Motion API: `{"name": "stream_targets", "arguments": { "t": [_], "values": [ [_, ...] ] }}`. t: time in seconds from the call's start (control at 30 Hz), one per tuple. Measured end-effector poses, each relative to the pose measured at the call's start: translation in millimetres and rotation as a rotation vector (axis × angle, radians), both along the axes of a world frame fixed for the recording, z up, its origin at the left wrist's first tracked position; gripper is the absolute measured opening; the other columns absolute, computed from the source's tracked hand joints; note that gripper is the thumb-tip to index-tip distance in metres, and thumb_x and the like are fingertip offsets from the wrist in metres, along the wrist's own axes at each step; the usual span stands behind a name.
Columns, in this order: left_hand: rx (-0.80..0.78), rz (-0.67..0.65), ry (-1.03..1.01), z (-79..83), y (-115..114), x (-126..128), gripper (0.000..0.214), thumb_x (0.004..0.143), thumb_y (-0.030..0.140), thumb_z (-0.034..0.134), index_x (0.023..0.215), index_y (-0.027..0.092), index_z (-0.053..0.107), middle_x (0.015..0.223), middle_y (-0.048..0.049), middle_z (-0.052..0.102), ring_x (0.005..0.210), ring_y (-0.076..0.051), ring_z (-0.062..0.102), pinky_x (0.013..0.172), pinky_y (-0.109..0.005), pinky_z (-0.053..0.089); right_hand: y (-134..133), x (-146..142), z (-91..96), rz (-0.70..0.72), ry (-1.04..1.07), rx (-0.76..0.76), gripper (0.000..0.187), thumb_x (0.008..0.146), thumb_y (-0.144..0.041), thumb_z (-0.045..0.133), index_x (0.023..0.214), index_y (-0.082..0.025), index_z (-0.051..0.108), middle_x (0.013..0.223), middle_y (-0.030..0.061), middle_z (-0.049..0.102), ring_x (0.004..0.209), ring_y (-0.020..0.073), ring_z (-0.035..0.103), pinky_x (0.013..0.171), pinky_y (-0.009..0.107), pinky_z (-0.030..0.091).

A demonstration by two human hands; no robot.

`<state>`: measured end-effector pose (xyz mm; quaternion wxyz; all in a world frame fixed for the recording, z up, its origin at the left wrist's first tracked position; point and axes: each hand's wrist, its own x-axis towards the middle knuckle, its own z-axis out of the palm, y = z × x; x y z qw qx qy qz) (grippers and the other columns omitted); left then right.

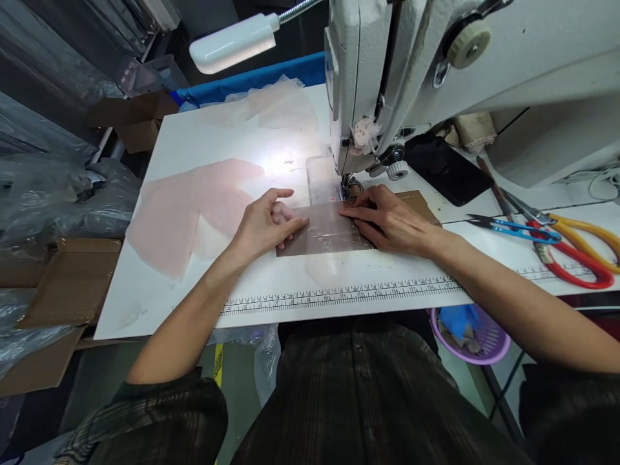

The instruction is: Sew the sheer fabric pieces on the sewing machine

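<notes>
A strip of sheer pinkish fabric [324,223] lies over a flat brown sheet [310,248] in front of the presser foot [345,187] of a sewing machine [358,84]. At the fabric's left edge, my left hand [266,223] has its thumb on the cloth, some fingers curled under it and the index finger lifted. My right hand [390,223] is closed on the right part of the fabric, its fingertips close to the foot. What lies under those fingers is partly hidden.
Sheer pink panels [194,200] spread over the left of the white table [159,310]. To the right lie a black phone [448,168], blue thread snips [518,229] and scissors with red [581,281] and yellow handles. A lamp [232,45] hangs above; a purple basket [498,349] stands below.
</notes>
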<state>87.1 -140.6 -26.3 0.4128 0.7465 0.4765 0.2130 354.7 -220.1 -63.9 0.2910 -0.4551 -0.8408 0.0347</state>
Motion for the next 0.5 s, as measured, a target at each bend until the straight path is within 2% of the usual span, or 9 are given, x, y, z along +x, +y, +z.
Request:
{"name": "stream_targets", "arguments": {
  "t": [0.07, 0.1, 0.13, 0.17, 0.23, 0.27, 0.3, 0.33, 0.5],
  "values": [
    [0.277, 0.008, 0.058, 1.6, 3, -2, 0.057, 0.08, 0.032, 0.079, 0.132, 0.017, 0.058, 0.096, -0.0062, 0.072, 0.061, -0.011, 0.061, 0.052, -0.024, 0.053, 2, -1, -1.7, -0.026, -0.013, -0.003, 0.04, 0.099, -0.027, 0.045, 0.129, -0.019, 0.07, 0.108, 0.0162, 0.061, 0.099, 0.0287, 0.056, 0.091, 0.052, 0.053],
    [0.412, -0.022, 0.072, 2.6, 3, -3, 0.051, 0.081, 0.032, 0.078, 0.127, 0.018, 0.062, 0.103, -0.0073, 0.072, 0.069, -0.012, 0.064, 0.057, -0.025, 0.054, 2, 0, -2.8, -0.037, -0.016, -0.006, 0.04, 0.099, -0.028, 0.044, 0.13, -0.019, 0.069, 0.107, 0.0164, 0.06, 0.099, 0.0293, 0.056, 0.09, 0.053, 0.054],
    [0.508, -0.106, 0.064, 3.7, 3, -4, 0.043, 0.082, 0.034, 0.077, 0.12, 0.019, 0.067, 0.107, -0.0073, 0.071, 0.076, -0.014, 0.065, 0.06, -0.026, 0.055, 3, 0, -3.9, -0.046, -0.017, -0.01, 0.041, 0.099, -0.029, 0.044, 0.131, -0.019, 0.068, 0.108, 0.0166, 0.06, 0.1, 0.0298, 0.056, 0.09, 0.053, 0.054],
    [0.546, -0.252, 0.041, 4.8, 2, -5, 0.035, 0.082, 0.036, 0.077, 0.113, 0.021, 0.071, 0.109, -0.0068, 0.07, 0.083, -0.015, 0.066, 0.065, -0.027, 0.056, 3, 0, -5.0, -0.052, -0.014, -0.011, 0.042, 0.099, -0.029, 0.044, 0.132, -0.019, 0.068, 0.108, 0.0168, 0.059, 0.101, 0.0303, 0.056, 0.09, 0.053, 0.054],
    [0.495, -0.623, -0.025, 6.4, -3, -5, 0.028, 0.083, 0.041, 0.077, 0.103, 0.022, 0.075, 0.108, -0.0063, 0.071, 0.092, -0.018, 0.067, 0.074, -0.03, 0.058, 4, 1, -7.1, -0.056, -0.005, -0.003, 0.042, 0.099, -0.03, 0.044, 0.133, -0.019, 0.067, 0.109, 0.0174, 0.059, 0.103, 0.031, 0.056, 0.091, 0.053, 0.054],
    [0.456, -0.776, -0.048, 6.6, -6, -5, 0.027, 0.083, 0.041, 0.078, 0.102, 0.023, 0.076, 0.107, -0.0069, 0.071, 0.095, -0.019, 0.067, 0.078, -0.032, 0.058, 4, 2, -7.8, -0.056, -0.002, 0.006, 0.042, 0.099, -0.03, 0.045, 0.133, -0.018, 0.067, 0.11, 0.0177, 0.059, 0.104, 0.0311, 0.056, 0.091, 0.053, 0.054],
    [0.434, -0.875, -0.055, 6.4, -10, -4, 0.025, 0.084, 0.04, 0.078, 0.102, 0.022, 0.077, 0.107, -0.0081, 0.071, 0.097, -0.019, 0.067, 0.08, -0.033, 0.058, 4, 2, -8.1, -0.053, -0.001, 0.015, 0.042, 0.099, -0.03, 0.045, 0.132, -0.018, 0.068, 0.109, 0.0179, 0.059, 0.104, 0.031, 0.056, 0.091, 0.053, 0.054],
    [0.433, -0.919, -0.051, 5.8, -13, -2, 0.023, 0.085, 0.038, 0.078, 0.101, 0.022, 0.078, 0.107, -0.0093, 0.071, 0.097, -0.019, 0.067, 0.08, -0.033, 0.058, 4, 2, -8.2, -0.05, -0.001, 0.025, 0.042, 0.099, -0.03, 0.045, 0.132, -0.017, 0.068, 0.109, 0.0179, 0.059, 0.103, 0.0309, 0.056, 0.09, 0.052, 0.054],
    [0.494, -0.922, -0.057, 2.2, -22, 2, 0.012, 0.092, 0.028, 0.072, 0.097, 0.021, 0.08, 0.1, -0.0101, 0.07, 0.089, -0.017, 0.066, 0.074, -0.029, 0.055, 2, 2, -5.9, -0.038, 0.01, 0.033, 0.04, 0.099, -0.028, 0.047, 0.13, -0.017, 0.07, 0.107, 0.0169, 0.059, 0.103, 0.0301, 0.057, 0.091, 0.052, 0.054]
  ]
}}
